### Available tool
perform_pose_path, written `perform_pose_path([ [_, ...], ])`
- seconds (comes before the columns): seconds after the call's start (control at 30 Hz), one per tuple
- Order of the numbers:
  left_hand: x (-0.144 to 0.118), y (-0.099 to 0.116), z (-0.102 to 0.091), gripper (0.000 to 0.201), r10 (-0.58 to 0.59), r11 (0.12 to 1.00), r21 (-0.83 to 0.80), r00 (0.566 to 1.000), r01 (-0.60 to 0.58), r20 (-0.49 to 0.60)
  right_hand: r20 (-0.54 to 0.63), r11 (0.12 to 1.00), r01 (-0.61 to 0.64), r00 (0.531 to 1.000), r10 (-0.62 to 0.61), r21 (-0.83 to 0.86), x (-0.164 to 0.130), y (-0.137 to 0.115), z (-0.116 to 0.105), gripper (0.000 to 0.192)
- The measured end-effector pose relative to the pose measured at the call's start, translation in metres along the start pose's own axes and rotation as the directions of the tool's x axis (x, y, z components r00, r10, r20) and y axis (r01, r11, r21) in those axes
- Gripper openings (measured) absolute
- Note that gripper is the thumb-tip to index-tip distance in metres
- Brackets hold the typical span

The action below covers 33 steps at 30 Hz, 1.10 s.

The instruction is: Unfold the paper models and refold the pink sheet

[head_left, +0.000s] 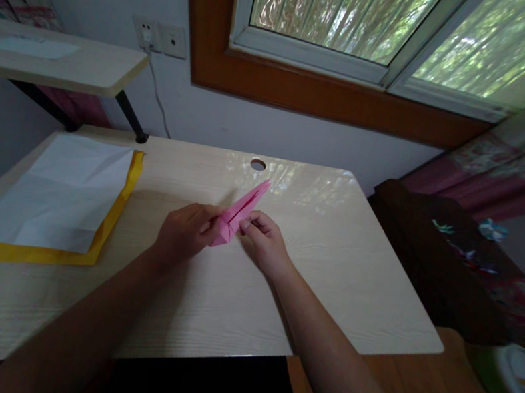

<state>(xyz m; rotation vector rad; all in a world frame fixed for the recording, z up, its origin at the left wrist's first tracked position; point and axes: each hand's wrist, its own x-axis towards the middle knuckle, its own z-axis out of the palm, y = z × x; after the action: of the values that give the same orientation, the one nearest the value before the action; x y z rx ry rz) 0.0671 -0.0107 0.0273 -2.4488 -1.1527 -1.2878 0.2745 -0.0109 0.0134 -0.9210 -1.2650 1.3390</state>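
Observation:
A piece of folded pink paper (234, 217) is held a little above the desk, its long narrow point slanting up and to the right. My left hand (186, 230) pinches its wider, lower left end, with the thumb and fingers closed on the paper. On the other side, my right hand (265, 241) grips the lower right edge between thumb and fingertips, the remaining fingers curled. Creases and a dark slit run along the middle of the folded shape. Parts of the paper under my fingertips are hidden.
On the pale wooden desk (328, 283), a creased white sheet (59, 194) lies over a yellow sheet (107, 230) at left. A raised shelf (96, 69) stands at the back left. Near the back edge is a round cable hole (258, 164). A window (341, 7) is beyond.

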Motion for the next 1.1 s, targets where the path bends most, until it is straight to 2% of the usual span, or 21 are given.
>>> perform_pose_path([
  [0.13,-0.0020,-0.0017,0.0033,0.013,-0.094,0.995,-0.041,0.995,0.094,-0.015,0.048,0.999,0.026,0.999,-0.023,-0.048,-0.0014,0.0000,0.0013,0.025],
  [0.23,-0.0018,-0.0027,0.0049,0.018,-0.122,0.989,-0.082,0.993,0.121,-0.001,0.126,0.978,0.104,0.989,-0.081,-0.183,-0.0029,0.0014,0.0016,0.023],
  [0.37,0.0009,-0.0026,0.0037,0.018,-0.093,0.989,-0.119,0.996,0.092,-0.003,0.187,0.887,0.232,0.968,-0.169,-0.399,-0.0044,0.0026,0.0001,0.021],
  [0.53,0.0023,-0.0019,0.0012,0.016,-0.092,0.987,-0.134,0.996,0.089,-0.015,0.179,0.758,0.334,0.942,-0.283,-0.561,-0.0034,0.0012,-0.0034,0.016],
  [0.73,0.0020,0.0009,0.0021,0.023,-0.054,0.985,-0.167,0.998,0.048,-0.029,0.155,0.670,0.362,0.924,-0.350,-0.648,-0.0011,0.0025,-0.0075,0.014],
  [0.87,0.0031,0.0037,0.0033,0.030,-0.044,0.987,-0.157,0.999,0.043,-0.003,0.186,0.610,0.421,0.892,-0.411,-0.671,-0.0003,0.0039,-0.0081,0.013],
  [1.1,0.0065,0.0063,0.0014,0.030,-0.015,0.985,-0.171,1.000,0.011,-0.023,0.163,0.581,0.428,0.877,-0.452,-0.693,-0.0011,0.0026,-0.0081,0.012],
])
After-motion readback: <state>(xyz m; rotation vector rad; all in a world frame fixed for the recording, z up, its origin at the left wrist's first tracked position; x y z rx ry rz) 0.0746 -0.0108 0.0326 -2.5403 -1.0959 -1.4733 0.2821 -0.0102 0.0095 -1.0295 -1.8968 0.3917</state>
